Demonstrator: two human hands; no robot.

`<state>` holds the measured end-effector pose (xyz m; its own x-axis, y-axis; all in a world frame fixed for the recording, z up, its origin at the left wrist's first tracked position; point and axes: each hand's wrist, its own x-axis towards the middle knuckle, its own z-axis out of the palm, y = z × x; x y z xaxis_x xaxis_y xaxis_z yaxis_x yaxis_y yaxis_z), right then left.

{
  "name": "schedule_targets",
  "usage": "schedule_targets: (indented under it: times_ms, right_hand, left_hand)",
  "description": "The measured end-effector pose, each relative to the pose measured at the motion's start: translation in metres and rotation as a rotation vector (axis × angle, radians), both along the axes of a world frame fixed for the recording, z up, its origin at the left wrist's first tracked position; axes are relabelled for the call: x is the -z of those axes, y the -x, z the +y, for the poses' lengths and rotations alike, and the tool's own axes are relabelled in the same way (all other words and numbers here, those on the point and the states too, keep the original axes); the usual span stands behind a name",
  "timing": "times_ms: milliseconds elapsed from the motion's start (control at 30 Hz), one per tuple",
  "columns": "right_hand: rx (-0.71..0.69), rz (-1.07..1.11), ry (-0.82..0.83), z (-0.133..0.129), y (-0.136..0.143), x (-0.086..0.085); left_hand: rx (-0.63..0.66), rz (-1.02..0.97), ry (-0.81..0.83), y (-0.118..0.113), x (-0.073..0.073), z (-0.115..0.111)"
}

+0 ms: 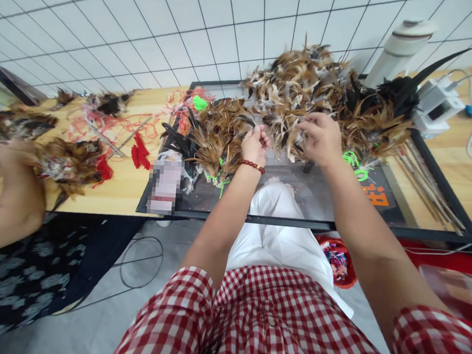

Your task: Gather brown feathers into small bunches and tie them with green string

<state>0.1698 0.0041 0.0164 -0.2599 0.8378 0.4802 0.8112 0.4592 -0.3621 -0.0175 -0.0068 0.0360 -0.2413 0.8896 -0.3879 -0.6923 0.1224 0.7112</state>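
It is better to handle the feather pile (299, 84) gently: left hand (256, 145) has its grip pressed together, right hand's (323, 139) I cannot tell.

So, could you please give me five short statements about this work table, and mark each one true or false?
1. A dark red bracelet of round beads is on the wrist of the left hand. True.
2. The white cylindrical flask stands left of the large heap of brown feathers. False: the flask stands to its right.
3. The right hand is at the feathers. True.
4. The round container below the table edge is green. False: the container is red.
5. Thin brown sticks lie at the right end of the black-framed panel. True.
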Motion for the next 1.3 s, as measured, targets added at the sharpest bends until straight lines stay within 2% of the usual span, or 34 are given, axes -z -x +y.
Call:
schedule_targets:
  times_ms: [67,167,233,400,500,567,667,833,900,967,1067,1300]
  right_hand:
    - [0.07,0.107,0.014,-0.002,0.0,-0.004]
    - [0.085,0.155,0.188,-0.009,0.014,-0.009]
    - [0.088,0.086,0.282,-0.016,0.029,-0.009]
    - [0.065,-0.206,0.343,-0.032,0.063,-0.006]
    - [0.069,-0.335,0.411,-0.036,0.071,-0.008]
    - [0.069,-0.348,0.41,-0.036,0.071,-0.009]
    - [0.04,-0.171,0.329,-0.028,0.065,-0.003]
    - [-0.035,0.531,0.313,-0.009,0.056,0.011]
    - [-0.053,0.795,0.358,-0.006,0.058,0.012]
    - [-0.06,0.951,0.403,-0.006,0.061,0.01]
    - [-0.036,1.03,0.428,-0.008,0.063,0.007]
    - [0.027,0.97,0.372,-0.006,0.06,0.013]
  left_hand:
    - [-0.003,-0.018,0.001,0.001,0.001,0.001]
    - [-0.002,-0.029,-0.013,0.002,0.003,0.002]
    - [-0.001,-0.022,-0.028,0.002,0.004,0.003]
    - [-0.033,-0.024,-0.049,0.003,0.0,0.001]
    - [-0.035,-0.022,-0.057,0.002,-0.002,0.0]
    - [-0.029,-0.009,-0.065,0.002,-0.001,0.001]
    - [-0.012,0.018,-0.075,0.001,0.002,0.002]
    - [0.056,0.083,-0.098,-0.001,0.004,0.0]
    - [0.138,0.098,-0.091,-0.004,0.004,-0.003]
    - [0.258,0.108,-0.082,-0.006,0.005,-0.006]
    - [0.37,0.127,-0.072,-0.009,0.007,-0.01]
    - [0.416,0.187,-0.062,-0.014,0.008,-0.012]
